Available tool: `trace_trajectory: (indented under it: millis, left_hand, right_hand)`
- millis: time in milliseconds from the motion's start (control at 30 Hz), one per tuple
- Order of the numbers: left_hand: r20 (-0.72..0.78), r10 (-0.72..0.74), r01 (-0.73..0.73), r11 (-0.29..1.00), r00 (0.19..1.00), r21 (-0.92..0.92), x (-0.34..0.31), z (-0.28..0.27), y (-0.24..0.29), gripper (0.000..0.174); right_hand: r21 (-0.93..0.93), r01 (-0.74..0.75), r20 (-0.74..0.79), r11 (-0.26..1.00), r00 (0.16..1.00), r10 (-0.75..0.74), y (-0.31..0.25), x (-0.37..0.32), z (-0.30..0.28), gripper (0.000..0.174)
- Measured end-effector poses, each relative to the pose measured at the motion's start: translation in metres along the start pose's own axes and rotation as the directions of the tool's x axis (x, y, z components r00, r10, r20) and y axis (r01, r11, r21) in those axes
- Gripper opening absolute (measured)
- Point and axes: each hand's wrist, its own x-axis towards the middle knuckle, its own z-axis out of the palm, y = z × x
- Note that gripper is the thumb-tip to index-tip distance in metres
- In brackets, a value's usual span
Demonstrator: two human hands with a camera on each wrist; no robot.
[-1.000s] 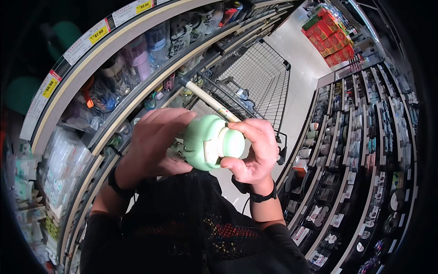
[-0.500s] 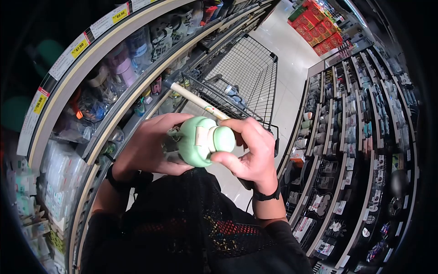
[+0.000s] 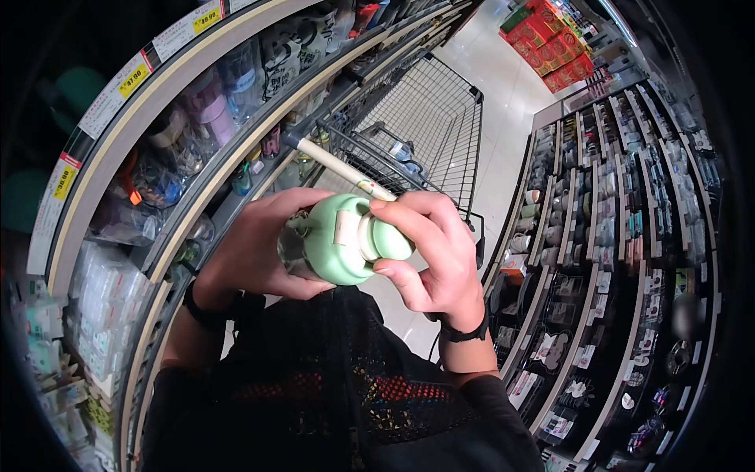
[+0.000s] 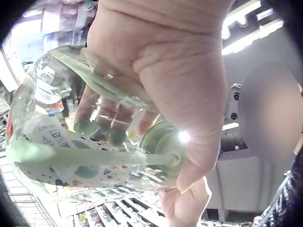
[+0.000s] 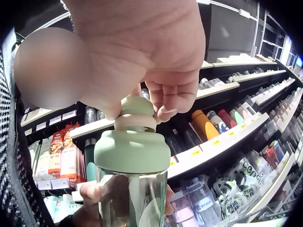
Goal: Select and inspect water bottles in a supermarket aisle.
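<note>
A clear bottle with a light green top (image 3: 330, 240) is held in front of the body, its cap end tilted toward the right hand. The left hand (image 3: 255, 248) grips the transparent body; through the wall in the left wrist view its fingers (image 4: 111, 120) and a pale green straw (image 4: 94, 156) show. Thumb and index finger of the right hand (image 3: 436, 252) pinch the round green cap (image 3: 391, 240). In the right wrist view the cap (image 5: 137, 106) stands above a beige ring (image 5: 135, 122) and the green collar (image 5: 132, 151).
A shopping cart (image 3: 440, 118) with a beige handle (image 3: 338, 165) stands just beyond the hands, a small item inside it. Shelves of bottles and packages line the left; another shelf unit (image 3: 598, 236) fills the right. Red boxes (image 3: 550, 47) are stacked at the far end.
The bottle and both hands have shifted left in the head view. The cap now tilts lower right, and the right fingers have moved round it. The left hand keeps its grip.
</note>
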Motion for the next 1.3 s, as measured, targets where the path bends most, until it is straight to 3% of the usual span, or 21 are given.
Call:
trace_trajectory:
  millis: [100, 333, 567, 633, 700, 767, 800, 833, 900, 933, 1067, 1133, 1200, 1300]
  left_hand:
    - [0.014, 0.004, -0.004, 1.0, 1.0, 0.01, 0.001, -0.002, 0.001, 0.076]
    - [0.014, 0.007, -0.007, 0.999, 1.0, -0.037, 0.004, -0.003, 0.002, 0.077]
    - [0.26, -0.018, 0.074, 0.976, 0.965, -0.205, 0.005, -0.012, -0.006, 0.09]
    - [0.312, -0.04, 0.12, 0.962, 0.949, -0.244, 0.005, -0.011, -0.009, 0.093]
    - [0.396, -0.079, 0.215, 0.926, 0.915, -0.311, 0.004, -0.011, -0.013, 0.098]
    - [0.413, -0.052, 0.237, 0.88, 0.909, -0.412, 0.004, -0.009, -0.025, 0.096]
    - [0.427, -0.017, 0.254, 0.824, 0.904, -0.506, 0.005, -0.008, -0.03, 0.093]
    - [0.43, -0.015, 0.255, 0.824, 0.903, -0.505, 0.006, -0.007, -0.032, 0.093]
    - [0.505, -0.086, 0.42, 0.685, 0.859, -0.596, 0.009, -0.006, -0.035, 0.099]
    - [0.507, -0.083, 0.418, 0.686, 0.858, -0.595, 0.01, -0.006, -0.035, 0.099]
    - [0.551, -0.016, 0.415, 0.677, 0.834, -0.608, 0.013, -0.007, -0.041, 0.107]
    - [0.551, 0.034, 0.376, 0.696, 0.834, -0.612, 0.013, -0.004, -0.045, 0.108]
    - [0.567, -0.02, 0.497, 0.51, 0.823, -0.702, 0.009, -0.001, -0.045, 0.112]
    - [0.63, 0.026, 0.506, 0.571, 0.776, -0.647, 0.007, -0.008, -0.058, 0.118]
  right_hand:
    - [0.04, 0.039, -0.009, 0.998, 0.999, -0.039, 0.003, 0.001, -0.001, 0.047]
    - [0.048, -0.019, -0.045, 0.999, 0.999, 0.021, -0.003, 0.004, 0.003, 0.048]
    - [0.159, -0.024, -0.065, 0.987, 0.997, 0.034, 0.004, 0.016, -0.004, 0.042]
    - [0.241, -0.158, 0.058, 0.958, 0.987, 0.148, 0.008, 0.017, -0.009, 0.038]
    - [0.292, -0.177, 0.032, 0.94, 0.984, 0.175, 0.012, 0.024, -0.004, 0.033]
    - [0.344, -0.244, 0.128, 0.906, 0.969, 0.212, 0.014, 0.035, -0.005, 0.031]
    - [0.337, -0.435, 0.327, 0.835, 0.886, 0.33, 0.013, 0.041, -0.013, 0.038]
    - [0.344, -0.543, 0.442, 0.766, 0.813, 0.379, 0.013, 0.052, -0.018, 0.032]
    - [0.491, -0.55, 0.404, 0.676, 0.831, 0.383, 0.024, 0.06, -0.004, 0.033]
    - [0.53, -0.54, 0.404, 0.654, 0.839, 0.364, 0.018, 0.071, -0.005, 0.037]
    - [0.506, -0.574, 0.46, 0.644, 0.811, 0.362, 0.026, 0.09, 0.002, 0.048]
    - [0.417, -0.622, 0.58, 0.663, 0.743, 0.332, 0.037, 0.096, 0.009, 0.057]
    - [0.415, -0.642, 0.598, 0.644, 0.726, 0.338, 0.045, 0.101, 0.018, 0.064]
    - [0.431, -0.656, 0.652, 0.62, 0.701, 0.288, 0.047, 0.106, 0.028, 0.079]
